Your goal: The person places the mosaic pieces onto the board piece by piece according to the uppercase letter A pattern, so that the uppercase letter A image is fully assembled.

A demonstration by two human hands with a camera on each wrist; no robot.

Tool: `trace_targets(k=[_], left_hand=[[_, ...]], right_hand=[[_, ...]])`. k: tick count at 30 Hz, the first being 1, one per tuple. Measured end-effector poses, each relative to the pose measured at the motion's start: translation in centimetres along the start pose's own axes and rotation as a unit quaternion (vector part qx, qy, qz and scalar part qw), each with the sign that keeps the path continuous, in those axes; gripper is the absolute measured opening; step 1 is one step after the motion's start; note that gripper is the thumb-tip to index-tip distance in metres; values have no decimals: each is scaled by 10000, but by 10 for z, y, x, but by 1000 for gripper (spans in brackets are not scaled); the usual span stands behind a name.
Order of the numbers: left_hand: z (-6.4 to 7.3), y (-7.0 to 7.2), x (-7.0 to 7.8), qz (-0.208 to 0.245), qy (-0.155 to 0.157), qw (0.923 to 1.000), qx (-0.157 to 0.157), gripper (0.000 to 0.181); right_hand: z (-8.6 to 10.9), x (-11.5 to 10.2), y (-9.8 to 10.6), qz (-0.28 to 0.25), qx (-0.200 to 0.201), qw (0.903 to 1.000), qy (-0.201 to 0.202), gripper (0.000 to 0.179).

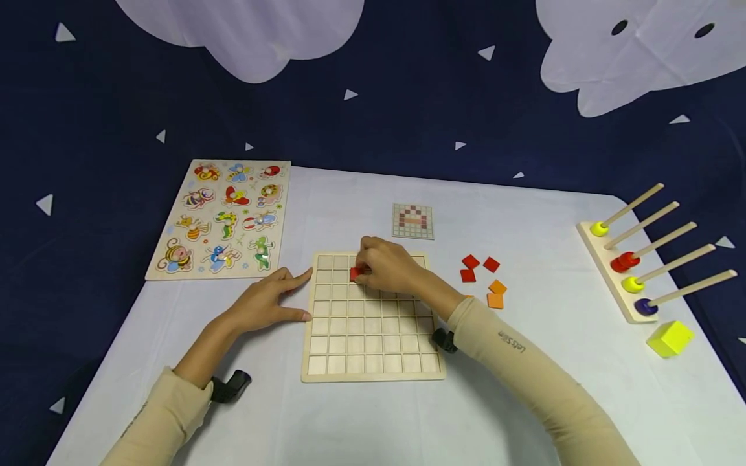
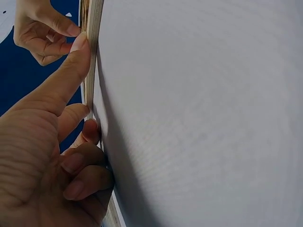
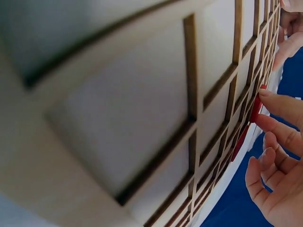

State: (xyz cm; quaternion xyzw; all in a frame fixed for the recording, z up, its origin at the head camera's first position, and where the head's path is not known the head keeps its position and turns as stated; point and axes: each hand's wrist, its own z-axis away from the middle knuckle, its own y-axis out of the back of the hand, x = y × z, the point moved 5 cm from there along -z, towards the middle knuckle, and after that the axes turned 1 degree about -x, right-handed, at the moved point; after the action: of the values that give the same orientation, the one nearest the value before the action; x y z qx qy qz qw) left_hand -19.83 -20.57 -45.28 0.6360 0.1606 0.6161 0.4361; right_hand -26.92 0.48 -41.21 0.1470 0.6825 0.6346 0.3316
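Observation:
A wooden grid board lies on the white table. My right hand is over its upper rows and pinches a red square tile between thumb and forefinger. In the right wrist view that tile stands tilted at the grid, and another red piece shows farther along the board. My left hand touches the board's left edge with thumb and forefinger spread apart. Beyond the board lies a small card with a coloured grid pattern. Loose red tiles and orange tiles are to its right.
An insect picture puzzle board lies at the back left. On the right stands a wooden peg rack with coloured beads, its pegs leaning right. A yellow block sits near it. A dark patterned cloth hangs behind the table.

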Motion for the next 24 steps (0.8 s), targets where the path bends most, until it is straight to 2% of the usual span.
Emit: trace_targets(k=[17, 24], left_hand=[[-1, -1, 0, -39, -47, 10000, 7, 90], [0, 0, -2, -21, 32, 10000, 7, 90]], right_hand=[[1, 4, -3, -463, -182, 9986, -206, 15], [0, 1, -6, -412, -220, 9987, -203, 14]])
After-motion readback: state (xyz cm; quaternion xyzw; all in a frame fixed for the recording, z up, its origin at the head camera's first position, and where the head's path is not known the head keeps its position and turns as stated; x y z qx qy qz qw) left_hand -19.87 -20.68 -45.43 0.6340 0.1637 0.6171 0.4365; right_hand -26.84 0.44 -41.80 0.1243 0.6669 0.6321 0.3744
